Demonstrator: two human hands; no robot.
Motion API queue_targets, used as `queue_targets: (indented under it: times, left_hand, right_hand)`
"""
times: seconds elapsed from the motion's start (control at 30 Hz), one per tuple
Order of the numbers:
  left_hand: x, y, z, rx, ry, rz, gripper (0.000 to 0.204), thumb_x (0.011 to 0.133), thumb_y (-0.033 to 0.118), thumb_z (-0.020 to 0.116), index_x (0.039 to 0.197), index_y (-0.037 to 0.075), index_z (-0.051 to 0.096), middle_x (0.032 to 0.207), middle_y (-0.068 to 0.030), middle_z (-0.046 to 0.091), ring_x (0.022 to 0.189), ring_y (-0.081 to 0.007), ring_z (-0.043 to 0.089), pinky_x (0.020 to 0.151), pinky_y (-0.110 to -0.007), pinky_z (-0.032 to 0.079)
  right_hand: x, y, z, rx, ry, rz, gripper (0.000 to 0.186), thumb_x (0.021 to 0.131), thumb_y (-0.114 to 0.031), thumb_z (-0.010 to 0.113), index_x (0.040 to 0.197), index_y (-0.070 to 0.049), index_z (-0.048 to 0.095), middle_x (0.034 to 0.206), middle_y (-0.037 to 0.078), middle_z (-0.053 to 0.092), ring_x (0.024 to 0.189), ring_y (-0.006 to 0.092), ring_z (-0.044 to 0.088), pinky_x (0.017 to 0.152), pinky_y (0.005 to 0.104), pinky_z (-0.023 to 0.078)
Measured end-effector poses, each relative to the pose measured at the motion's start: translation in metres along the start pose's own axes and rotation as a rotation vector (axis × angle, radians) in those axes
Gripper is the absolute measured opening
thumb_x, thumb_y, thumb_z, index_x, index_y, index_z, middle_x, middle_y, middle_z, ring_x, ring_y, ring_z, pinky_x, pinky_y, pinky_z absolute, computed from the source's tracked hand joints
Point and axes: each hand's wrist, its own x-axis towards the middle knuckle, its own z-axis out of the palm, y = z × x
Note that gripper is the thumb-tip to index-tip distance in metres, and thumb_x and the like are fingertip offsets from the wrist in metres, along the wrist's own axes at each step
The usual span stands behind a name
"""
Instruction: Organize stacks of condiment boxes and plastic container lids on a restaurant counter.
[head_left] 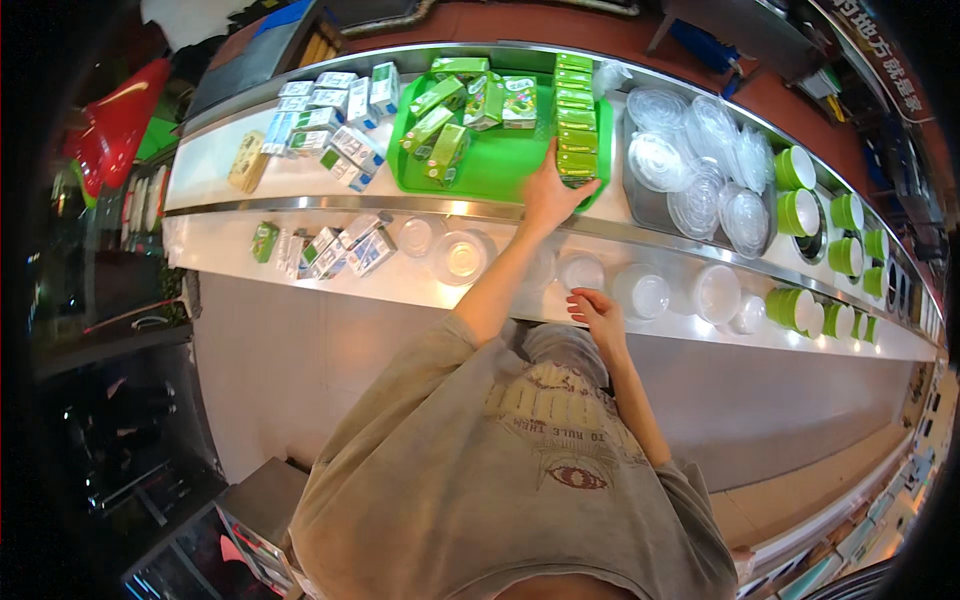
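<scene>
My left hand (553, 196) is at the near end of a row of green drink cartons (575, 115) on the right side of a green tray (490, 175). Its fingers lie along the left side of the nearest carton and its thumb is at the right, gripping it. Several more green drink cartons (485, 100) stand or lie loosely in the tray's left and far parts. My right hand (600, 316) hovers in front of the counter's near edge, fingers loosely apart and holding nothing.
White-and-blue cartons (330, 115) stand left of the tray. To its right, a grey bin (640, 205) holds clear plastic lids (690, 150). Green paper bowls (797, 210) are stacked farther right. Clear round containers (643, 292) line the lower shelf, behind a metal edge (400, 206).
</scene>
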Motion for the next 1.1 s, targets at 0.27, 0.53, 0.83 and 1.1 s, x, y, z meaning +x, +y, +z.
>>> queue_targets:
  times: [0.27,0.53,0.83,1.1]
  left_hand:
    - [-0.065,-0.03,-0.037,-0.009,0.22,0.215,0.069,0.08,0.021,0.075,0.137,0.0,0.042,0.127,-0.0206,0.056,0.106,-0.0363,0.061,0.087,-0.042,0.05]
    - [-0.375,-0.198,-0.119,0.426,0.134,-0.46,0.021,0.085,0.012,0.06,0.103,0.001,0.059,0.103,-0.0215,0.061,0.095,-0.0397,0.058,0.079,-0.045,0.049]
    - [-0.626,-0.239,-0.131,0.37,-0.016,-0.786,0.033,0.085,0.019,0.059,0.111,0.0,0.063,0.1,-0.0213,0.068,0.095,-0.0368,0.065,0.081,-0.044,0.051]
    - [-0.524,-0.314,-0.144,0.681,0.047,-0.573,0.034,0.085,0.022,0.059,0.112,0.001,0.065,0.096,-0.0206,0.07,0.09,-0.0338,0.067,0.079,-0.042,0.052]
  right_hand:
    - [-0.019,0.008,-0.035,0.028,-0.079,0.016,0.026,0.097,-0.017,0.058,0.117,-0.001,0.064,0.103,0.009,0.069,0.091,0.0158,0.066,0.079,0.0284,0.054]
    - [-0.019,0.025,-0.096,-0.035,-0.076,0.056,0.029,0.097,-0.019,0.058,0.117,0.0,0.064,0.104,0.012,0.069,0.089,0.018,0.067,0.078,0.0297,0.054]
    - [-0.011,0.018,-0.092,-0.104,-0.048,0.025,0.032,0.097,-0.023,0.058,0.12,-0.001,0.062,0.098,0.011,0.07,0.086,0.017,0.067,0.075,0.0277,0.053]
    - [0.006,0.019,-0.013,-0.153,-0.158,0.014,0.035,0.097,-0.027,0.059,0.122,-0.003,0.061,0.1,0.011,0.069,0.088,0.0186,0.067,0.077,0.0297,0.054]
